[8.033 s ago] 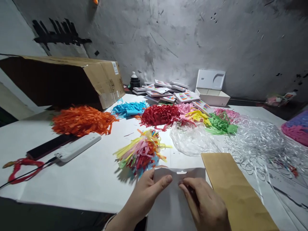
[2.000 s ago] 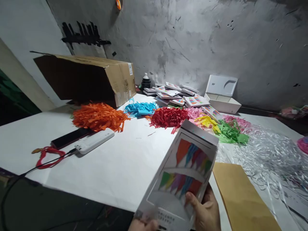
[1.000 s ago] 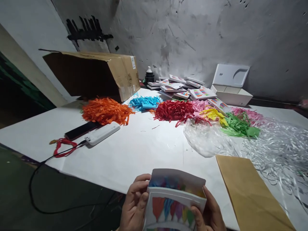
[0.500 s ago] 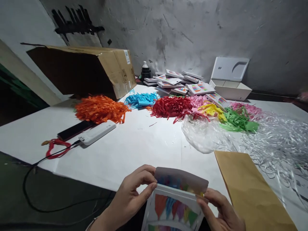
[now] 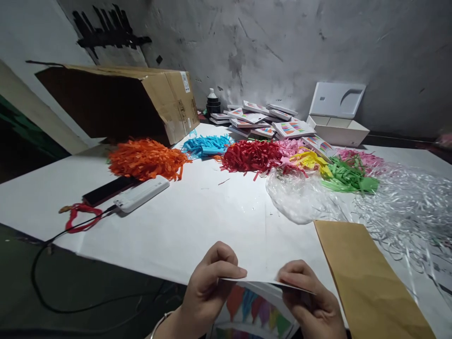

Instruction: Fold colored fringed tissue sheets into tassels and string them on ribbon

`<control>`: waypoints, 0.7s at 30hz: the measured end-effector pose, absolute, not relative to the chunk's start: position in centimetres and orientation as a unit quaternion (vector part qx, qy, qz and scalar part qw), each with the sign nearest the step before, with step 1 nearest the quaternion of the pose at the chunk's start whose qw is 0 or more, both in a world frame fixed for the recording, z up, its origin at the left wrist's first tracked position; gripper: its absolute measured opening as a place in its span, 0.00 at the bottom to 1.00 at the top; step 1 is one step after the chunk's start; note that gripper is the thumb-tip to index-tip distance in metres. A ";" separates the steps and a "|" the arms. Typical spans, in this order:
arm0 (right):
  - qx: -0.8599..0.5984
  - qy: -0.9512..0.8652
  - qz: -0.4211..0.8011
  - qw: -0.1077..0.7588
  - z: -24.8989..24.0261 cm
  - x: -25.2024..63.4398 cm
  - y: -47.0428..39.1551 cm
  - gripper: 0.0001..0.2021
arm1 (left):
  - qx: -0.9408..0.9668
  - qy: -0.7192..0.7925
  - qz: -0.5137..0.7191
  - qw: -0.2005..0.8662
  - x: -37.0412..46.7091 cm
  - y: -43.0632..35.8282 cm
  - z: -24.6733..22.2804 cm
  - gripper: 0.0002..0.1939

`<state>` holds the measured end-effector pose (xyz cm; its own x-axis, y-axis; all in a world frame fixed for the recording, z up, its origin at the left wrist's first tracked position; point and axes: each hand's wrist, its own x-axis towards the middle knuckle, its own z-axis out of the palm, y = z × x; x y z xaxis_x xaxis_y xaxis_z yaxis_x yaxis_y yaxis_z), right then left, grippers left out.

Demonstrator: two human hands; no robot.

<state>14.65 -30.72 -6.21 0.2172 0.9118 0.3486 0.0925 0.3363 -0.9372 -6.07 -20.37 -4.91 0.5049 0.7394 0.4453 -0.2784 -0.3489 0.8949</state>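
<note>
A flat white box (image 5: 256, 313) printed with colourful tassels is at the bottom centre, its lower part out of frame. My left hand (image 5: 215, 282) pinches the left end of the box's top flap (image 5: 257, 281) between thumb and fingers. The right end of that flap is in my right hand (image 5: 310, 296), fingers above and thumb below. Seen nearly edge-on, the flap shows as a thin strip over the box.
A brown paper envelope (image 5: 367, 273) lies at right beside silver strands (image 5: 409, 207) and clear plastic (image 5: 300, 197). Behind are orange fringe (image 5: 148, 160), red fringe (image 5: 250, 155), stacked printed boxes (image 5: 293, 128) and a carton (image 5: 173, 103). A white power bank (image 5: 141, 195) and cable are left.
The flap was standing up, its grey inner face visible; now it is tipped down towards me. Both hands have shifted with it, my left hand moving right over the box edge.
</note>
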 end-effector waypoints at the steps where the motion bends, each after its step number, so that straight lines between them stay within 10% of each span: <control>1: -0.456 -0.548 0.349 0.608 -6.3 14.8 -30.6 0.11 | 0.670 0.170 0.467 0.551 -6.1 -20.5 -5.1 0.10; 12: -0.468 -0.494 0.272 0.681 -7.6 13.8 -30.8 0.03 | 0.654 0.207 0.398 0.609 -6.5 -20.4 -4.8 0.10; 21: -0.446 -0.801 -0.153 0.369 -6.6 16.8 -30.8 0.22 | 0.669 0.267 0.355 0.595 -6.2 -20.8 -4.2 0.06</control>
